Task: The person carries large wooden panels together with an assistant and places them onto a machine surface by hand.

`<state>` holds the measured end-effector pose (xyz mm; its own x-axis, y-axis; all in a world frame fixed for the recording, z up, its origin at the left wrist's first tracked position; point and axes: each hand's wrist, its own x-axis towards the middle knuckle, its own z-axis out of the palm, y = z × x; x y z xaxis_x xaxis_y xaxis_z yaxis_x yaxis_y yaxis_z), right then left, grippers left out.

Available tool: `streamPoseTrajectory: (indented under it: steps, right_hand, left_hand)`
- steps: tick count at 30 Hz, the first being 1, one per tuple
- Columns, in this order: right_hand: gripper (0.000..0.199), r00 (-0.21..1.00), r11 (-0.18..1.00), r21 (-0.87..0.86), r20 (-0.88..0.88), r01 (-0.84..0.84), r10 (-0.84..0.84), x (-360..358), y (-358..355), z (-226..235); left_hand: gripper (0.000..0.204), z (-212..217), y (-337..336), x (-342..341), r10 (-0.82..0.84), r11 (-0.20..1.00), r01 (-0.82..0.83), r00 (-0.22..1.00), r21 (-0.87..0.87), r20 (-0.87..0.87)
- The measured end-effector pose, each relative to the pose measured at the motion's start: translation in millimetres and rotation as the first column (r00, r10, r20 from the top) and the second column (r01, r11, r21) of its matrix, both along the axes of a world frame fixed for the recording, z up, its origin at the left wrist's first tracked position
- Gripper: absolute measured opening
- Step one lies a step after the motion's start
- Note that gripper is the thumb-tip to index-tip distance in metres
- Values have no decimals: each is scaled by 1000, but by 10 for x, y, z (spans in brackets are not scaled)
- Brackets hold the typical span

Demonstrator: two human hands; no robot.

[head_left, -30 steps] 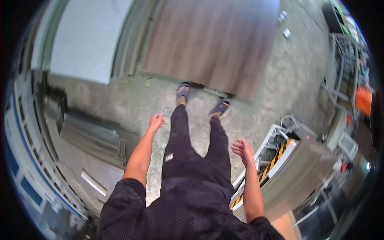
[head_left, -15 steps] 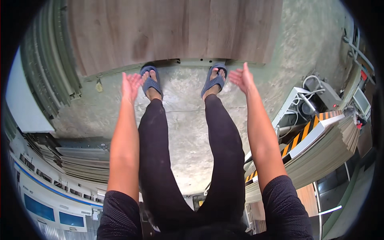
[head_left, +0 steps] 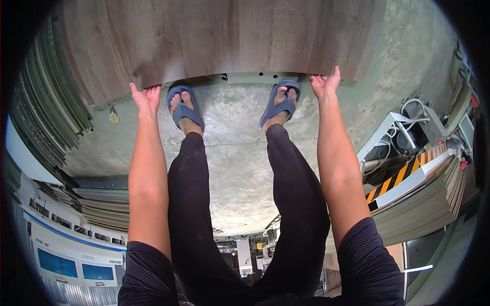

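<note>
A large brown wood-grain board (head_left: 224, 35) lies flat on the concrete floor in front of my feet, which are in blue sandals (head_left: 184, 104). Both my arms reach down to its near edge. My left hand (head_left: 145, 98) is at the edge left of my left foot, with its fingertips against the board. My right hand (head_left: 325, 84) is at the edge right of my right foot, its spread fingers lying over the rim. Neither hand has closed around the board.
Stacks of grey panels (head_left: 46, 102) lie at the left. A second stack of boards (head_left: 429, 204) with a black and yellow striped bar (head_left: 403, 176) stands at the right. A machine with white cables (head_left: 408, 127) sits beside that stack. A white and blue cabinet (head_left: 61, 250) is at lower left.
I have bent further down and stepped up to the board. Both hands moved forward from beside my legs to the board's near edge.
</note>
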<state>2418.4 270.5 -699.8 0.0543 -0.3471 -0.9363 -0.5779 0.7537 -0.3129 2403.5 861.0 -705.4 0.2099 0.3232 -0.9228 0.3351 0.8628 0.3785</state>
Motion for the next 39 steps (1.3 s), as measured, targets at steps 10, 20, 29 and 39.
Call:
streamPoseTrajectory:
  steps: [10, 20, 29, 39]
  right_hand:
    - [57, 998, 996, -84, 63, 31, -25, 96, 87, 239]
    - [142, 980, 878, 449, 31, 162, -197, -261, 1027, 1088]
    - [90, 960, 963, 226, 201, 146, -193, 29, 1114, 1805]
    - [83, 959, 973, 199, 230, 120, -165, 119, 810, 3119]
  left_hand:
    - [61, 239, -107, 202, -49, 989, 63, 993, 131, -104]
    - [69, 868, -754, -101, -54, 998, 56, 993, -11, 106]
    - [81, 1684, -2198, -219, 159, 979, -161, 987, -122, -21]
    - [92, 2987, -1233, -387, 113, 992, -124, 960, 28, 258]
